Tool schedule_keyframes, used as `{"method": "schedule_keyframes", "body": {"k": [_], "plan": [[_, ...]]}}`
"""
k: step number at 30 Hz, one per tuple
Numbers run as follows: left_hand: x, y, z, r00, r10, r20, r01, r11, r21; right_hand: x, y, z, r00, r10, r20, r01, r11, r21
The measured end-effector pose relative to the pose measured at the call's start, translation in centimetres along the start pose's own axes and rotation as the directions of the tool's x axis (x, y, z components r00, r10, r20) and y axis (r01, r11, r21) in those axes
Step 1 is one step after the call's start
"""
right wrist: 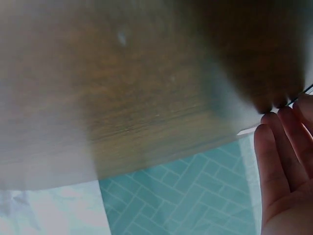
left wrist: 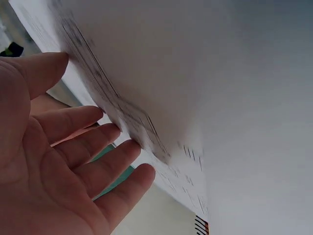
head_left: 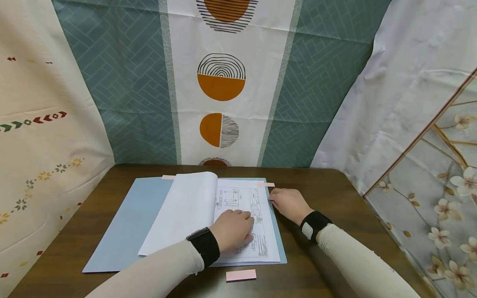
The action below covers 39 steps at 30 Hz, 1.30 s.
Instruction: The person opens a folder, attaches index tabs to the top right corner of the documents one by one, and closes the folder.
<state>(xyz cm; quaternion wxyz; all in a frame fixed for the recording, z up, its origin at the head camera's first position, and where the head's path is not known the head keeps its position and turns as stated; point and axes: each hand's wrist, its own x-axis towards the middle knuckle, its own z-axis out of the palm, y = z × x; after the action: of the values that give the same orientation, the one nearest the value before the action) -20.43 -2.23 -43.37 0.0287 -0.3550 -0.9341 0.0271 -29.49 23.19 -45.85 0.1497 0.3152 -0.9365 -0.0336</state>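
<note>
White, flat rectangular sheet (head_left: 262, 227) at 6 o'clock, long axis 12–6, on smooth blue folder (head_left: 136, 215). Your left hand (head_left: 232, 229) lies over it, fingers relaxed; right hand (head_left: 290, 203), fingers loosely extended, beside 2 o'clock edge.

from my end i see a pale blue folder (head_left: 145, 207) with white pages (head_left: 182, 211), the right-hand sheet (head_left: 243, 200) printed with thin black line drawings and lettering. the sticky pad (head_left: 241, 275) is pink, the page tabs (head_left: 270, 184) paler pink. the tabletop (head_left: 316, 182) is dark grained brown, the sleeves (head_left: 156, 269) cream, the wristbands (head_left: 206, 246) black. i make out a teal hanging (head_left: 130, 82) in herringbone, its white band (head_left: 186, 91) bearing orange circles (head_left: 221, 89) with black stripes; the left cloth (head_left: 56, 136) is cream with red, green and yellow motifs, the right cloth (head_left: 372, 136) whitish with pale blossoms.
</note>
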Motion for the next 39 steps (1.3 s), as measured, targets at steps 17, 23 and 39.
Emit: {"method": "schedule_keyframes", "body": {"k": [17,23,39], "plan": [[-4.1,1.5,0.1,0.991,0.131,0.002,-0.131,0.989,-0.075,-4.4,-4.0,-3.6,0.997,-0.071,0.027,0.07,0.997,0.024],[-4.6,1.3,0.1,0.989,0.149,-0.017,-0.15,0.984,-0.098,-6.4,-5.0,-3.9,0.994,-0.107,-0.01,0.107,0.994,0.018],[-4.7,1.0,0.2,0.985,0.165,-0.041,-0.169,0.978,-0.123,-10.4,-6.6,-5.4,0.991,-0.111,-0.072,0.12,0.985,0.126]]}}
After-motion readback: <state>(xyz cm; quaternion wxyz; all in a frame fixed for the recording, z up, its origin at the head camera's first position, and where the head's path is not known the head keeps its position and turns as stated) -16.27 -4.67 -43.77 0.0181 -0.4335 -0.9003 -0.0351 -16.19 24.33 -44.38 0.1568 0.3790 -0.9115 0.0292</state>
